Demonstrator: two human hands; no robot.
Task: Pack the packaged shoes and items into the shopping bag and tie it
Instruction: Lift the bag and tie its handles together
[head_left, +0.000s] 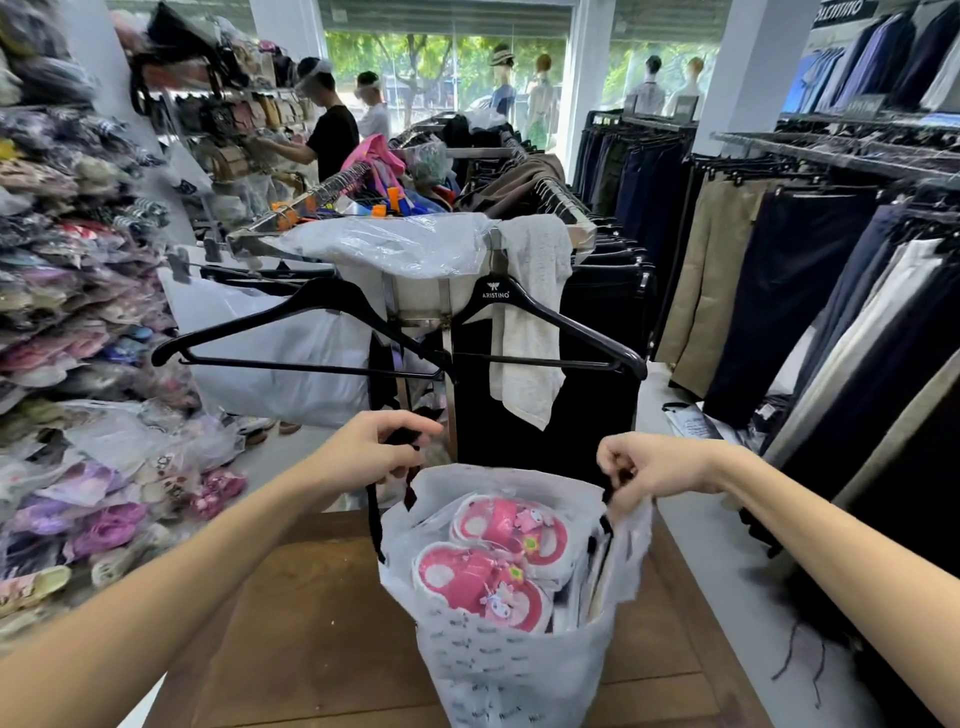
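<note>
1. The shopping bag (519, 670) stands on the wooden table (322, 623) before me.
2. The packaged shoes (493, 561) lie inside it.
3. My left hand (376, 449) is at its left rim, my right hand (657, 467) at its right.
4. Behind the bag stands a clothes rack (441, 312) with two hangers (545, 322).
</note>
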